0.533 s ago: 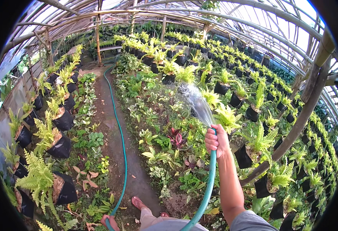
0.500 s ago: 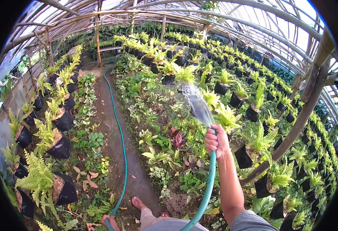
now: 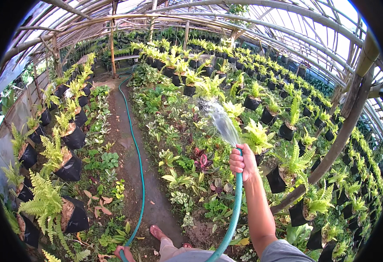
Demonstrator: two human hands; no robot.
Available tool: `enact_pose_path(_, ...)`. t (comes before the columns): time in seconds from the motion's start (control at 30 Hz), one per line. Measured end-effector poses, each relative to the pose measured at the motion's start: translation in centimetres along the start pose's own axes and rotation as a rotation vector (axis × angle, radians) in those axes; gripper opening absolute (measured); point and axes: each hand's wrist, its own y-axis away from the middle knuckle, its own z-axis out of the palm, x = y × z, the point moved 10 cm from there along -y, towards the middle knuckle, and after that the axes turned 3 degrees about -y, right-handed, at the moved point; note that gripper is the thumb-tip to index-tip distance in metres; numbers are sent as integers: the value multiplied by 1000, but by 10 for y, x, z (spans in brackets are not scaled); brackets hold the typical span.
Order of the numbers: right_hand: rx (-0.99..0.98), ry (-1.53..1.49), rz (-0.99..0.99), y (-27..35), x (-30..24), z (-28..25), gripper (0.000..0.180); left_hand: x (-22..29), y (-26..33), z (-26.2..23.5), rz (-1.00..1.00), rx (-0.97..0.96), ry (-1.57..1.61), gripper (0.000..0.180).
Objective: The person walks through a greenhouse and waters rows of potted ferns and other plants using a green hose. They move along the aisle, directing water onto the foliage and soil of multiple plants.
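Note:
My right hand (image 3: 243,162) is closed around a green garden hose (image 3: 232,218) just below its open end, with the arm stretched forward. A fan of water (image 3: 223,120) sprays from that end, up and away to the left, over leafy ground plants and toward potted ferns (image 3: 209,88). Low at the bottom edge, my left hand (image 3: 125,252) is wrapped round another stretch of the same hose. From there the hose runs along the dirt path (image 3: 154,209) to the far end. A red-leaved plant (image 3: 202,160) grows left of my right hand.
Ferns in black grow bags (image 3: 71,168) line the left side, and many more rows (image 3: 287,129) fill the right. A slanting wooden pole (image 3: 331,155) stands close to my right arm. Bamboo framing (image 3: 243,19) arches overhead. My foot (image 3: 157,232) rests on the path.
My right hand and the hose end have shifted slightly left and down; the spray moved a little with them. My left hand keeps its hold.

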Motion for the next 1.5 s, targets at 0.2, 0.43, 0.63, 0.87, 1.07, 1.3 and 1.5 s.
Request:
enact_pose_path(0.2, -6, -9, 15, -3, 2, -2, 34, 5, 2, -1, -24, 1, -21, 49)
enact_pose_path(0.43, -20, -28, 28, -5, 3, -2, 34, 15, 7, 0, -30, 14, 3, 49)
enact_pose_path(0.63, -33, -33, 34, -7, 1, 0, 34, 14, 7, 2, 1, 26, 30, 48)
enact_pose_path(0.87, -68, -70, 56, -7, 0, 3, 35, 0, 1, 5, -7, 13, 24, 47)
enact_pose_path(1.07, -61, -59, 43, -6, -2, 1, 34, 0, 1, 6, 7, -3, 24, 47)
enact_pose_path(1.3, -46, -27, 22, -7, -5, -1, 34, 2, 0, 9, 10, -14, 24, 46)
enact_pose_path(1.5, -51, -29, 21, -6, -5, -1, 34, 7, 3, 10, 12, -33, 30, 46)
